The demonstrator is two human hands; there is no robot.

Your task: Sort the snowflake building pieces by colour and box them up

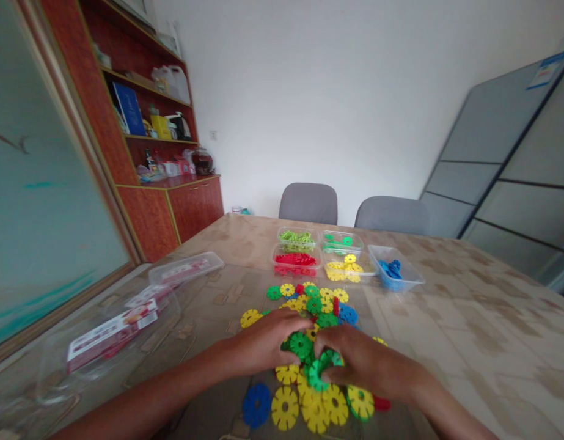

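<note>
Both of my hands are over a loose pile of notched plastic discs in the middle of the table. My left hand [270,341] curls its thumb and fingers around a green notched disc [300,346]. Close beside it, my right hand [362,357] pinches some green notched discs [317,374], partly hidden by its fingers. Nearer to me lie yellow discs [285,408], overlapping one another, and a blue disc [256,406]. Beyond my hands, yellow, green, blue and red pieces are mixed together, with another blue disc [348,314] on the right.
Behind the pile stand clear tubs of red pieces [295,263], yellow discs [343,271], light green pieces [296,238] and green pieces [347,241]. A tub [403,276] with blue pieces sits to the right. Clear lids [190,269] and a printed box [112,336] lie left.
</note>
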